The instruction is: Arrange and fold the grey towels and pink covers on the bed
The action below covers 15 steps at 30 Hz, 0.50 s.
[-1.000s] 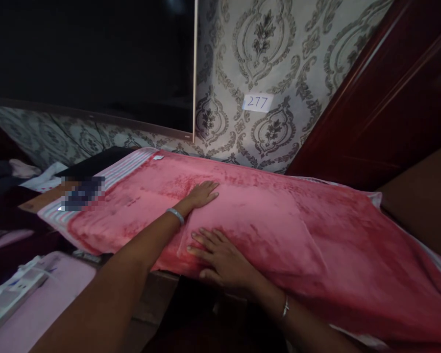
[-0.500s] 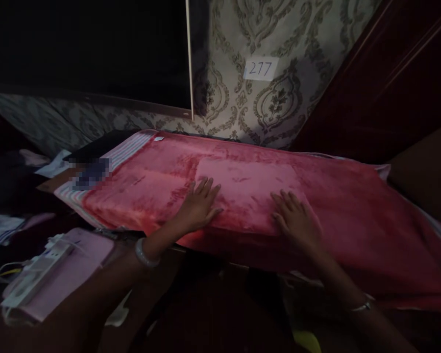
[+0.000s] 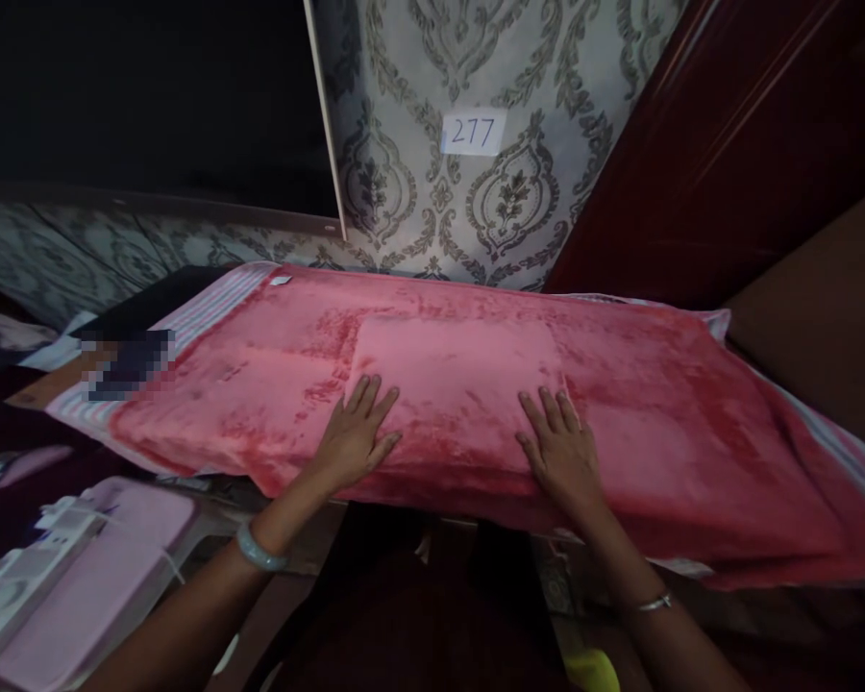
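A plush pink-red blanket [image 3: 663, 442] with striped borders is spread over a long, low surface. Near its middle shows a paler pink rectangle [image 3: 461, 351]; whether it is a separate folded cloth or part of the blanket I cannot tell. My left hand [image 3: 353, 437] lies flat, fingers spread, at the rectangle's near left corner. At the near right side my right hand [image 3: 563, 447] rests palm down, its fingers also apart. Neither hand grips anything. A pale bangle circles my left wrist and a thin silver one my right.
A dark screen [image 3: 151, 106] hangs at the back left. On the patterned wall is a paper marked 277 [image 3: 474, 132]. A dark red panel [image 3: 663, 163] slants at the right. To the lower left, a white power strip [image 3: 36, 567] sits on a pink box [image 3: 126, 548].
Both hands have slid back towards me, from over the paler rectangle to its near corners, still flat. The whole view has shifted and become brighter.
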Each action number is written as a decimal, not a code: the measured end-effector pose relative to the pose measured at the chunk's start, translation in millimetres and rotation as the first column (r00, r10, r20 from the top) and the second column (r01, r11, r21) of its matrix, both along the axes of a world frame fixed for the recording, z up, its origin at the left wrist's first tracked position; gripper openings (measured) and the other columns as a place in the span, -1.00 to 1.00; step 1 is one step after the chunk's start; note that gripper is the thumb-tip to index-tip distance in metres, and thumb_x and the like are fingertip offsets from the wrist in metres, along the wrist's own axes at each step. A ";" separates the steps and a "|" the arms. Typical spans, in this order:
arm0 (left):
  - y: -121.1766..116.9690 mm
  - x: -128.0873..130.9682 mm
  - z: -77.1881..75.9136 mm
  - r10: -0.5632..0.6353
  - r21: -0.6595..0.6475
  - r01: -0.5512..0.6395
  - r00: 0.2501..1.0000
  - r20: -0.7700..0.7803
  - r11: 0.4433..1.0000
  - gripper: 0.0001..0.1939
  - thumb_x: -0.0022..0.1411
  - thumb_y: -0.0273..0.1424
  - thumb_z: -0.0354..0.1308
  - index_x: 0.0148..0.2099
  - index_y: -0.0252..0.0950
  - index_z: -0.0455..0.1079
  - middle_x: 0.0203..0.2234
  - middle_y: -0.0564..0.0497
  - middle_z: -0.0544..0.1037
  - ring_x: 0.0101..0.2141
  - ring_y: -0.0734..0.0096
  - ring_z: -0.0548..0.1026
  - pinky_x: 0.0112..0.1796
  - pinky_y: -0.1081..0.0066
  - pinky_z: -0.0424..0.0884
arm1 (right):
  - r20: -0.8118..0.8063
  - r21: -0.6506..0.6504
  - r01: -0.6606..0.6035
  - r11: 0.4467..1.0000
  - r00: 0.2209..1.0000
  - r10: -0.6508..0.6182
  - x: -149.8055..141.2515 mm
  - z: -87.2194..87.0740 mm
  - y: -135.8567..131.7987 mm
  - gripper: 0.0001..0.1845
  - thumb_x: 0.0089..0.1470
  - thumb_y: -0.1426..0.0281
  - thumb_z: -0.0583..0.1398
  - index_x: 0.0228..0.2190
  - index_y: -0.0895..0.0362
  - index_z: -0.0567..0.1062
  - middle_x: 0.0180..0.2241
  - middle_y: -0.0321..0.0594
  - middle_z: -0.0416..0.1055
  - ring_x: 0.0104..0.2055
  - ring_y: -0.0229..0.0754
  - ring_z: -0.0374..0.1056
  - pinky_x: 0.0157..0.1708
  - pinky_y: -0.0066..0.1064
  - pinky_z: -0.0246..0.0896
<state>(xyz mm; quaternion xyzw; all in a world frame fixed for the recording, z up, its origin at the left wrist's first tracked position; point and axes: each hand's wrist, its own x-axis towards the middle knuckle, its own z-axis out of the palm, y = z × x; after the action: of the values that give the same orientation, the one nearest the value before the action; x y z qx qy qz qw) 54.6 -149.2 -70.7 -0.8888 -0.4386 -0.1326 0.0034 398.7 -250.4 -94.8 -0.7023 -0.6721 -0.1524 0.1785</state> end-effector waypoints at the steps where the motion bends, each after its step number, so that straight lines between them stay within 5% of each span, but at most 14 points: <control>1: 0.2 -0.3 1.2 0.004 -0.001 -0.004 1.000 -0.003 1.000 -0.30 0.43 -0.04 -0.06 0.49 -0.18 0.06 0.47 -0.22 0.00 0.44 -0.06 -0.03 0.30 -0.11 0.13 | -0.003 0.005 -0.001 1.000 1.000 0.001 1.2 -0.3 0.4 -0.34 0.38 0.18 -0.05 0.43 -0.05 0.04 0.45 -0.10 -0.03 0.46 0.23 -0.13 0.25 0.25 0.07; 9: -27.1 21.6 28.3 -0.057 0.133 0.058 0.998 -0.014 0.989 -0.30 0.41 -0.08 0.02 0.48 -0.20 0.07 0.45 -0.26 0.06 0.43 -0.10 0.00 0.34 -0.27 -0.14 | 0.045 0.067 -0.068 0.995 0.997 0.065 -23.6 19.0 -3.9 -0.38 0.36 0.24 0.00 0.39 -0.07 0.14 0.43 -0.12 0.02 0.48 0.19 -0.21 0.32 0.31 -0.16; 15: -53.1 53.2 4.5 -0.274 0.162 0.278 0.961 -0.046 0.947 -0.25 0.35 -0.17 0.14 0.50 -0.02 -0.01 0.47 -0.10 0.03 0.44 -0.14 -0.07 0.33 -0.32 -0.12 | 0.049 0.027 -0.247 0.969 0.968 0.246 -62.2 6.5 -6.0 -0.33 0.32 0.19 0.08 0.39 -0.13 0.12 0.46 -0.16 -0.05 0.48 0.19 -0.24 0.34 0.32 -0.29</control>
<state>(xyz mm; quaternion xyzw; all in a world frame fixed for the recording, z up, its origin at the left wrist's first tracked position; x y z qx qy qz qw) 107.8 -202.4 -66.2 -0.9395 -0.2971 -0.1580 0.0643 336.5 -256.4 -88.3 -0.6067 -0.7555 -0.1557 0.1922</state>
